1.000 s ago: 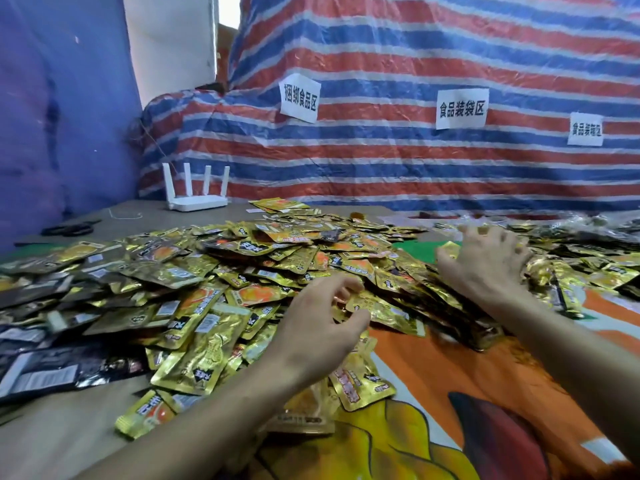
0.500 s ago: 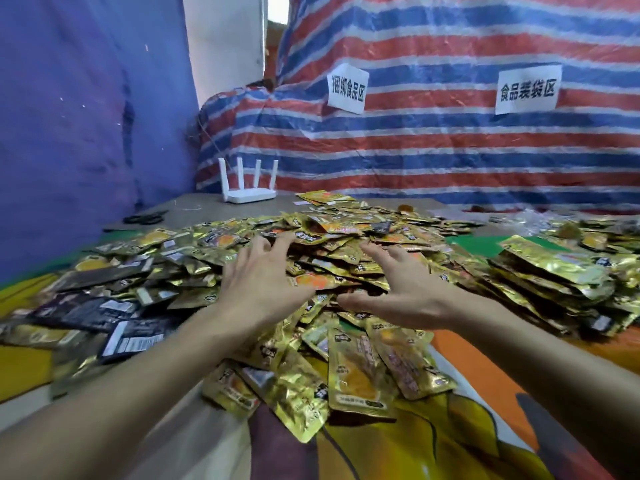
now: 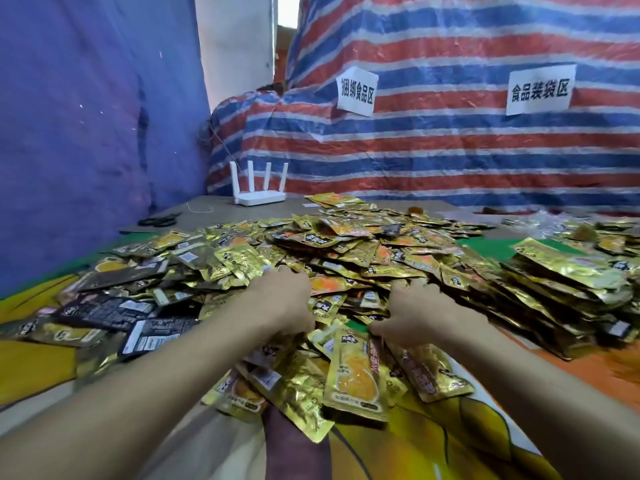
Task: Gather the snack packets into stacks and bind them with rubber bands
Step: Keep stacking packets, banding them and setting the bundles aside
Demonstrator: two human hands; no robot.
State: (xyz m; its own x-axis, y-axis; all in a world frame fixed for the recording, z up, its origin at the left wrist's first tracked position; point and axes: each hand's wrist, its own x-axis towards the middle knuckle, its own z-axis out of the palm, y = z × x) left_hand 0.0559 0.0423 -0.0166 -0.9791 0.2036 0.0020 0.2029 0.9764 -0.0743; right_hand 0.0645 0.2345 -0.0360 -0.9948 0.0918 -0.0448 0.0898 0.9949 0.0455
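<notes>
Gold foil snack packets (image 3: 346, 258) are heaped mid-table; the left hand (image 3: 282, 299) and right hand (image 3: 412, 313) are sunk in, fingers buried, grip not discernible. Bare tablecloth (image 3: 398, 455) is left at the near edge. Earlier, fingers were spread above.

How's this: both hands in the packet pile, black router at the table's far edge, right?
Not quite: the head view shows a white router, not black. The left hand and right hand are in the packet pile, router at the table's far edge.
</notes>
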